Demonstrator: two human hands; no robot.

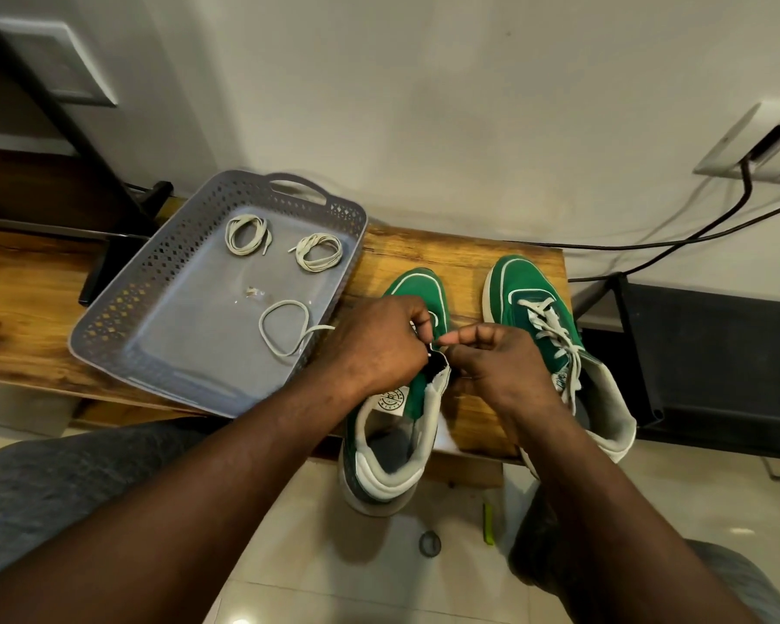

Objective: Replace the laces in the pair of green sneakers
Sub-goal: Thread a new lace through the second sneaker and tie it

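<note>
Grip: left hand (379, 344) holds sneaker (417, 286); right hand (496, 358) pinches at its eyelets, contents unclear. Keep upper steady; laces (318, 252) at 10 o'clock.

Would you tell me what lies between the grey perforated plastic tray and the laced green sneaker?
In the head view, the other green sneaker stands there, with the left hand and right hand pinching at its tongue, then bare wooden bench.

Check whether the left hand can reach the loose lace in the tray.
Probably yes: the loose lace lies uncovered in the tray beside the left hand, though that hand is gripping the sneaker.
</note>
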